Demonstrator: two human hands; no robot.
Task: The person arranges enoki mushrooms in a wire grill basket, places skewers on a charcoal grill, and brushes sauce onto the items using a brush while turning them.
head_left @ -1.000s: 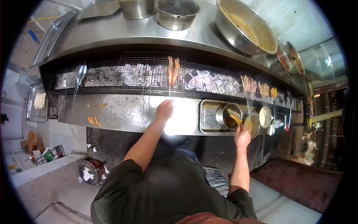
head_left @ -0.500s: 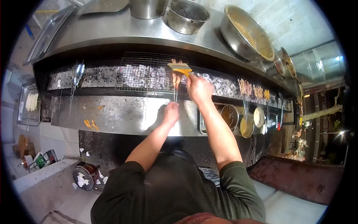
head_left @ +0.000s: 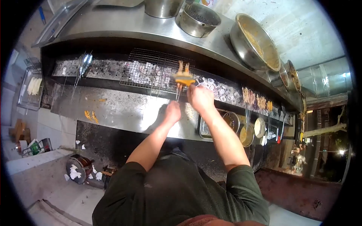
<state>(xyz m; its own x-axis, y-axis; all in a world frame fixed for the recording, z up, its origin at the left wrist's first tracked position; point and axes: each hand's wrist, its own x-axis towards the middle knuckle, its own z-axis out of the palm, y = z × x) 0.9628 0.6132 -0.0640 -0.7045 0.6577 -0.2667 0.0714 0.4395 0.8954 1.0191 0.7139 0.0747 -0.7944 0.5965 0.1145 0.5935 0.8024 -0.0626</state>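
My left grip [head_left: 173, 112] is closed around the lower ends of the thin skewers [head_left: 178, 95], just above the steel worktop [head_left: 124, 113]. Straight ahead of that grip, the skewered prawns [head_left: 183, 67] lie over the wire grill rack [head_left: 145, 67], near its right end, heads pointing away from me. My right grip [head_left: 201, 98] is wrapped around the handle of a flat brush [head_left: 184, 80] with a yellow grip-end, ahead and to the right of my left grip; the brush crosses over the middle of the prawns and is blurred, so I cannot tell whether its bristles touch them. Beyond and to the right of my right grip, pale grey charcoal [head_left: 228, 94] fills the trough, and farther right a row of meat skewers [head_left: 249, 97] leans over it. Nearer me, right of my right forearm, are a metal tray [head_left: 204, 130], a steel bowl [head_left: 237, 117] and a bowl of yellowish sauce [head_left: 247, 135]. Well to the left of my left grip, skewered fish [head_left: 85, 64] rest across the trough, and orange scraps [head_left: 90, 116] lie on the worktop. Ahead of both grips, a steel pot [head_left: 196, 28] and a large basin [head_left: 249, 54] stand on the raised shelf [head_left: 113, 24].
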